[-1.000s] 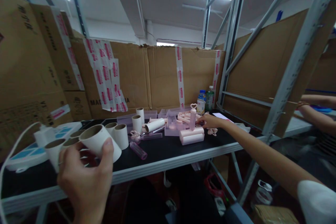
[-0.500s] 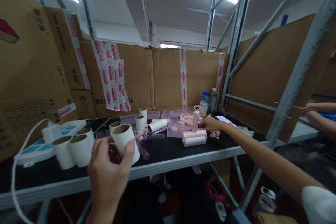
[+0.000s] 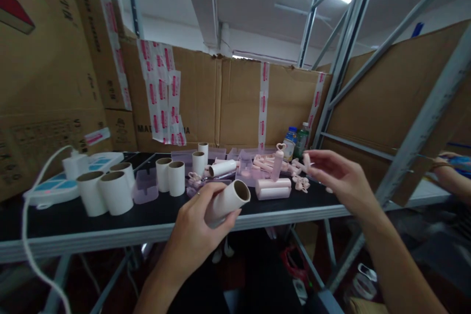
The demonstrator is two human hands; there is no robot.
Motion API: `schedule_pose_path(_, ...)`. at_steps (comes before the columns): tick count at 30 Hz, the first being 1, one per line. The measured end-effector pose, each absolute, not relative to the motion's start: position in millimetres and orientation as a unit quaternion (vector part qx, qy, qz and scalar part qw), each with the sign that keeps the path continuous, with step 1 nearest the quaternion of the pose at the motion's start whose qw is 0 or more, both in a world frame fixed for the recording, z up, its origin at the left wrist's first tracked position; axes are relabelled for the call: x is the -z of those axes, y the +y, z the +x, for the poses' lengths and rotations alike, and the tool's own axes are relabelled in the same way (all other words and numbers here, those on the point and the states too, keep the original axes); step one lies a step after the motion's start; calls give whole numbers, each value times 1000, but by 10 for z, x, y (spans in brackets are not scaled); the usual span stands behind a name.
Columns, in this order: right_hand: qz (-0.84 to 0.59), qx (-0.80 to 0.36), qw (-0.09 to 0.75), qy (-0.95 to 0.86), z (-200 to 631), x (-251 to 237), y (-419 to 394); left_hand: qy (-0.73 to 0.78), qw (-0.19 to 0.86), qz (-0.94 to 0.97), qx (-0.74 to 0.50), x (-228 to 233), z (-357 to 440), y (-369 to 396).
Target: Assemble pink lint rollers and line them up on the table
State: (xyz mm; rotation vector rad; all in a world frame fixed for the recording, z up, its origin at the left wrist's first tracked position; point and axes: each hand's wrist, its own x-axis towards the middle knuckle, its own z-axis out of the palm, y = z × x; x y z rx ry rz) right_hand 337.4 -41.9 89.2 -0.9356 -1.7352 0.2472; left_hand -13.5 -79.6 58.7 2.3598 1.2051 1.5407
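My left hand [image 3: 200,218] is wrapped round a white cardboard tube [image 3: 228,201], tilted with its open end toward the upper right, in front of the table's edge. Above the right part of the table, my right hand [image 3: 336,174] pinches a small pink plastic piece [image 3: 306,161] between thumb and fingers. Below and left of it lie more pink plastic parts [image 3: 301,183]. A pink roller [image 3: 273,189] lies near the front edge, and a pink handle with a heart-shaped top [image 3: 277,164] stands behind it.
Several white tubes stand at left, among them one wide tube [image 3: 116,194] and one narrower tube [image 3: 176,179]. Another tube [image 3: 222,169] lies on its side. Purple clear trays [image 3: 145,186], two bottles [image 3: 301,140] and a white cable [image 3: 27,245] are around. Another person's arm [image 3: 451,171] shows at far right.
My left hand has moved right with the tube and tipped it toward the right. My right hand has lifted from the pink parts and moved right, with a small pink piece in its fingers.
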Motion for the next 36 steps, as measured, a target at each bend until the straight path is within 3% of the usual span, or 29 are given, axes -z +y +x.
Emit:
schedule_pose_path(5,-328,-127,478,-805,2625,-796,-888,357,9,802,-479,-519,-57,-799)
schedule_pose_path(8,-312,-125,481,-810,2478,-785,-902,347,-6,805,-481,-505,-70,-800)
schedule_pose_path(36,-292,-162,496,-801,2324,-823,-896,320,-65,814,-480,-618,-63,-944)
